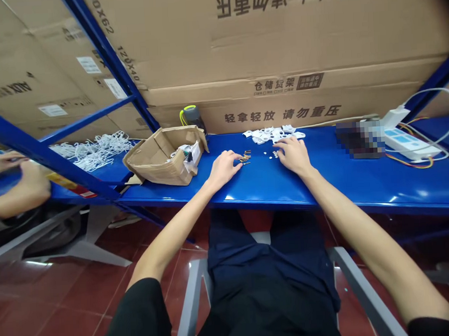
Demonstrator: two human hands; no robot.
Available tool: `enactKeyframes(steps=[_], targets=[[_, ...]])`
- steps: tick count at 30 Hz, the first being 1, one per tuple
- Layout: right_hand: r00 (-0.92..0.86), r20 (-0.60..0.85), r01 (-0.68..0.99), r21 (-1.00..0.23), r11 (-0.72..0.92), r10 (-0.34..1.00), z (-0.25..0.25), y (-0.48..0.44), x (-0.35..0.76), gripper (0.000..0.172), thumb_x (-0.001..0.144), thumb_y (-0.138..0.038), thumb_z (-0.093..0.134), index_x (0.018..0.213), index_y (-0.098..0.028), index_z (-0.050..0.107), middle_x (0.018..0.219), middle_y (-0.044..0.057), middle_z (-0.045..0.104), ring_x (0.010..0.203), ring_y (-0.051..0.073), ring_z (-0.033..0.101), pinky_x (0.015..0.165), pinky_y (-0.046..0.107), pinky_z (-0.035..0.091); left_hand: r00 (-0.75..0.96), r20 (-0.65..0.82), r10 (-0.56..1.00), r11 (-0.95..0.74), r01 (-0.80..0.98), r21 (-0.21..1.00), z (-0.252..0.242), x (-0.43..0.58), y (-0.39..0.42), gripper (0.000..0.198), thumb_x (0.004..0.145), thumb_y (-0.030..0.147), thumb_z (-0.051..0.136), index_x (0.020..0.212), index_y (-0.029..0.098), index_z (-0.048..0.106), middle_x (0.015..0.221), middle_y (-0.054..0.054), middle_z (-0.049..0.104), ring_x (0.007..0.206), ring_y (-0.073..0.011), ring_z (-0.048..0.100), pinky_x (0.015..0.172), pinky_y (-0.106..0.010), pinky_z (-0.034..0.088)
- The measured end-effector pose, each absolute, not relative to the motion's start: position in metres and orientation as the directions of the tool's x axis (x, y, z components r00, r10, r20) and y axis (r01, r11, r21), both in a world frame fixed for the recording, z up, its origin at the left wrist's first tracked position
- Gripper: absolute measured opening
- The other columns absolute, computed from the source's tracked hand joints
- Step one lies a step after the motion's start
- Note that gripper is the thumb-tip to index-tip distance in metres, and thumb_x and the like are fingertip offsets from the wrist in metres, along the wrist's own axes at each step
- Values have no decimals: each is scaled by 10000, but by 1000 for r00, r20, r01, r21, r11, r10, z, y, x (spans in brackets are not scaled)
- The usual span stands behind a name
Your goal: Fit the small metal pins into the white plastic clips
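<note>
My left hand (223, 168) rests on the blue table, its thumb and forefinger apart at the edge of a small pile of thin brass-coloured pins or screws (245, 159); which of the two they are is too small to tell. My right hand (294, 156) lies palm down with its fingers spread. Its fingertips are beside a few tiny white bits (271, 156). Just beyond them is a loose heap of flat white plastic parts with holes (270, 134). Neither hand visibly holds anything.
An open cardboard box (160, 170) with small items stands left, before a dark cylinder with a yellow strap (193, 117). At right are a white power strip (411, 143), cables and a blurred dark object (358, 140). Beyond a blue post, white cords (95, 150) lie near another person's hands (25, 178).
</note>
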State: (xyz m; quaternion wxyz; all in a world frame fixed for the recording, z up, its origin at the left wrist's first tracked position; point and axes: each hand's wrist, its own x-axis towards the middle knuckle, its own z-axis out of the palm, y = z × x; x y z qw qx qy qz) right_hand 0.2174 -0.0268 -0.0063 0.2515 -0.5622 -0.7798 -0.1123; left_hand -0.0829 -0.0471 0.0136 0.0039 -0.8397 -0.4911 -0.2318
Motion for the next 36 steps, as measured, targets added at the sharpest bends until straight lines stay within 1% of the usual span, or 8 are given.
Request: enactKeyframes(steps=[4,14,18,22,24,29,32,36], targets=[[-218,569,913,-168,371,793,-9,-23,216,406,961,-148,475,1188,-199,808,1283,147,769,1182,371,607,919,509,443,302,437,847,-439,861,256,21,-105,-38,223,1045,269,622,1144,230,818,1164,-88,753,1120,-289,645,1000,-403,524],[-245,599,875,-202,440,762,-8,-25,212,366,968,-183,491,1125,-206,820,1213,149,782,1157,363,618,951,521,456,383,350,855,-471,856,214,10,-120,-25,203,1047,329,656,1010,219,822,1101,-91,755,1091,-274,642,976,-374,502],[-456,556,758,-167,631,695,2,-37,197,344,1039,-267,520,1256,-241,787,1274,112,774,1173,328,641,989,480,462,358,414,837,-508,790,345,14,-120,-37,186,1049,338,664,1003,226,805,1097,-67,766,1085,-249,667,1004,-363,503],[-600,538,628,-141,765,592,6,-46,181,421,1066,-394,581,1460,-277,674,1373,102,742,1210,312,646,1034,464,465,404,448,798,-597,637,488,20,-92,-43,180,1036,348,692,1019,205,800,1068,-52,783,962,-203,686,951,-327,520],[-600,540,622,-149,768,591,6,-46,180,402,1071,-419,579,1427,-272,695,1336,102,762,1162,309,660,1012,463,478,423,441,792,-610,591,528,22,-71,-43,183,1032,343,692,1020,204,810,1060,-52,789,927,-193,687,927,-319,523],[-527,593,643,-189,742,608,5,-42,188,377,1102,-480,504,1137,-252,802,1110,100,818,996,285,681,950,454,491,438,391,809,-580,491,650,22,-38,-39,252,1015,399,686,1010,191,828,958,-42,804,800,-176,666,798,-302,509],[-543,580,645,-175,744,607,7,-41,191,368,1096,-478,504,1104,-261,801,1102,91,822,987,286,682,964,475,468,473,347,810,-564,462,684,21,-44,-32,275,994,426,688,1006,188,827,912,-32,800,765,-173,651,749,-298,497],[-536,550,680,-168,713,641,8,-38,197,332,1075,-438,515,1112,-257,792,1141,91,819,1028,302,675,979,491,440,437,334,835,-534,496,685,20,-73,-28,313,999,457,669,1019,181,816,991,-55,814,787,-177,664,771,-310,517]])
